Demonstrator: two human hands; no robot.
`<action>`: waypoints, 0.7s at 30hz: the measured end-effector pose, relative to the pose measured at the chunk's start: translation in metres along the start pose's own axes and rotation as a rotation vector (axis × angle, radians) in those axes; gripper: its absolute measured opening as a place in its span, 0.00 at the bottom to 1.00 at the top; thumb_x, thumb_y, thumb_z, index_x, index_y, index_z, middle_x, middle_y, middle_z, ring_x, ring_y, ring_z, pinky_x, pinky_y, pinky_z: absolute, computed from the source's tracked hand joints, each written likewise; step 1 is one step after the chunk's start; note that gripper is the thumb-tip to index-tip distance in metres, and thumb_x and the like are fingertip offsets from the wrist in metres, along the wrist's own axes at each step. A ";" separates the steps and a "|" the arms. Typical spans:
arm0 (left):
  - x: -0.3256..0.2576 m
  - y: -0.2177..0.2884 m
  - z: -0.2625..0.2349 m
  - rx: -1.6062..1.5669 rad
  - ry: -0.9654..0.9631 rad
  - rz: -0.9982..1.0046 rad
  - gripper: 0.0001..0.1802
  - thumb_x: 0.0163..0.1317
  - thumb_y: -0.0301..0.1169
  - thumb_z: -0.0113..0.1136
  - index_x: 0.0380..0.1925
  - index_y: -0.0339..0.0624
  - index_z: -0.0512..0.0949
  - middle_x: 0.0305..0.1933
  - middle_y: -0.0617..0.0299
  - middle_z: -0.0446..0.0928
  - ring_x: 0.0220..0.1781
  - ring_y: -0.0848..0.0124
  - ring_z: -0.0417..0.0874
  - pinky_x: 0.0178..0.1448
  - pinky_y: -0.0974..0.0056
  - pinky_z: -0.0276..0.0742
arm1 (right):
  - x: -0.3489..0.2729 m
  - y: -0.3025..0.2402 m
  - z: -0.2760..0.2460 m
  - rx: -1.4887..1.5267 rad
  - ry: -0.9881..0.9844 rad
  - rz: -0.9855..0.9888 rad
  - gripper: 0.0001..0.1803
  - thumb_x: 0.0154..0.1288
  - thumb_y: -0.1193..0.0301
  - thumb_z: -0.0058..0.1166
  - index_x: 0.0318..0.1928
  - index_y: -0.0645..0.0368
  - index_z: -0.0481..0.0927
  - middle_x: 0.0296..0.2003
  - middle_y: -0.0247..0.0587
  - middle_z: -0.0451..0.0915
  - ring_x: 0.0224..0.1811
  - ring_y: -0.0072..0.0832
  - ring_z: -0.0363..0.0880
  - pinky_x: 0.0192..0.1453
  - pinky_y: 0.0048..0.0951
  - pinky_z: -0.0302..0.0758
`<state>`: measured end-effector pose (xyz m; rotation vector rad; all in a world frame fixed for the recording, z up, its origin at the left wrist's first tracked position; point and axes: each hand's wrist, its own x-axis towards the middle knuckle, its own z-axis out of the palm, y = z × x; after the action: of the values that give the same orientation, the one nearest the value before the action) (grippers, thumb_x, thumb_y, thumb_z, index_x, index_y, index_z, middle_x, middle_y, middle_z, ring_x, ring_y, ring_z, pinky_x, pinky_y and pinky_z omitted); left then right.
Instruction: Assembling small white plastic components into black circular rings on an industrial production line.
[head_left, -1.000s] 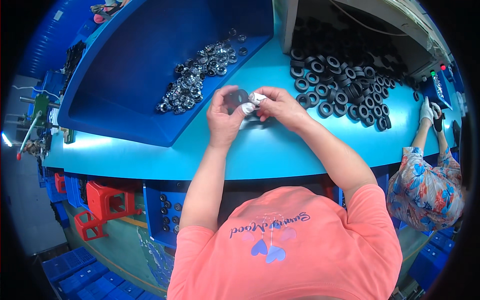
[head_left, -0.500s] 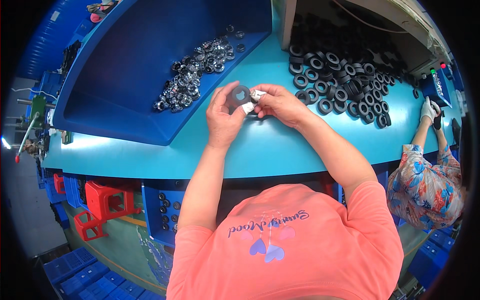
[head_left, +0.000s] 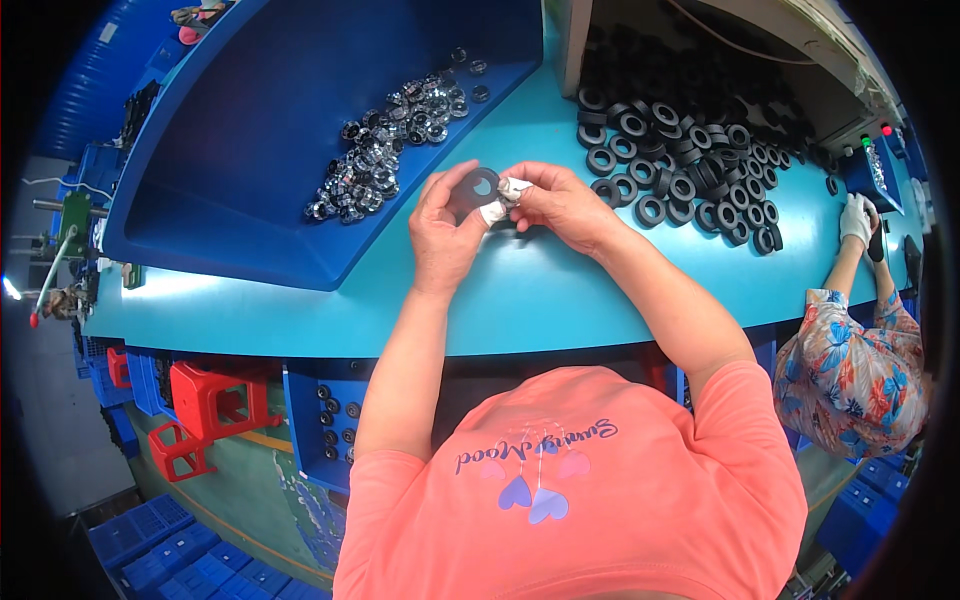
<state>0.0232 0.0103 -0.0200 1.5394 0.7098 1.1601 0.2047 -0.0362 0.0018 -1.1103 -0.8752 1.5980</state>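
The black ring's opening shows a different shape than half a second ago, so we judge handling continues. Our left hand's grip clasps its left side above the worktop; whether our right hand, at its right edge, pinches it, we cannot tell.

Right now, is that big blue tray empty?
Not empty, only partly filled: shiny pieces lie heaped inside the blue tray, leaving bare space.
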 end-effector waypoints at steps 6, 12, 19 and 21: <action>-0.001 0.000 -0.001 0.095 0.001 0.042 0.29 0.54 0.19 0.73 0.58 0.35 0.77 0.53 0.62 0.75 0.52 0.71 0.81 0.58 0.65 0.81 | 0.001 0.002 -0.006 -0.001 -0.060 0.020 0.15 0.75 0.64 0.56 0.54 0.62 0.78 0.39 0.32 0.79 0.35 0.16 0.76 0.43 0.19 0.79; -0.001 0.009 0.001 0.171 0.005 0.056 0.28 0.54 0.20 0.74 0.57 0.37 0.78 0.54 0.61 0.74 0.52 0.71 0.81 0.56 0.66 0.82 | 0.001 0.004 -0.005 0.080 -0.066 0.049 0.17 0.75 0.64 0.56 0.55 0.63 0.78 0.40 0.32 0.79 0.35 0.16 0.76 0.43 0.20 0.79; -0.004 0.012 0.004 0.195 -0.071 -0.004 0.27 0.57 0.21 0.71 0.58 0.37 0.77 0.53 0.62 0.72 0.48 0.74 0.75 0.51 0.69 0.79 | 0.000 -0.002 -0.003 -0.063 -0.077 -0.038 0.09 0.72 0.68 0.56 0.44 0.62 0.80 0.32 0.31 0.79 0.29 0.16 0.74 0.34 0.19 0.73; -0.005 0.005 0.005 0.012 -0.089 -0.067 0.27 0.58 0.20 0.69 0.59 0.36 0.76 0.52 0.62 0.73 0.48 0.74 0.75 0.52 0.69 0.78 | -0.003 -0.010 0.002 -0.200 -0.039 -0.046 0.09 0.72 0.67 0.56 0.41 0.60 0.80 0.30 0.31 0.79 0.28 0.16 0.73 0.32 0.19 0.71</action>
<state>0.0249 0.0023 -0.0170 1.5561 0.7048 1.0325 0.2065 -0.0365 0.0124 -1.1919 -1.0972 1.5238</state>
